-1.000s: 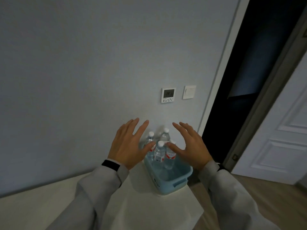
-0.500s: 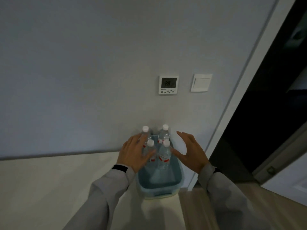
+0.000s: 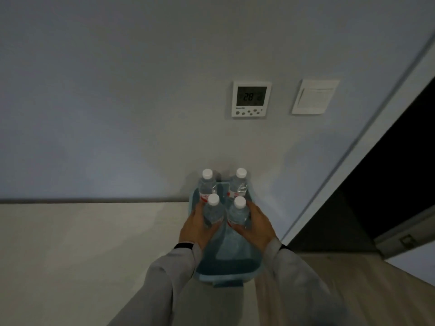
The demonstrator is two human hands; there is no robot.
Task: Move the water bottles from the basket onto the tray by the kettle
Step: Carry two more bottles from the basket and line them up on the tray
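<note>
Blue plastic basket sits at the right end of a pale counter, close against a grey wall, in a dimly lit room seen from the single head camera. Four clear water bottles with white caps stand upright in its far half, two by two. The person's left hand curls around the near-left bottle, fingers on its outer side and thumb across the front. The right hand wraps the near-right bottle in the same way. Both bottles appear to rest on the basket floor, though the low light and the hands make that hard to confirm. The far-left bottle and far-right bottle stand untouched just behind, near the rear wall of the basket. Grey sleeves reach in from the bottom edge, a dark band showing at the left wrist. On the wall above hang a thermostat reading 28 and a white switch plate; a dark doorway opens at right. Neither the tray nor the kettle is in view.

The step in hand looks like the first lift, one bottle per hand. A good lift would likely go straight up until the bases clear the rim, with the grip low on the body rather than near the cap, so the thin plastic does not buckle and the rear pair is not knocked over.
</note>
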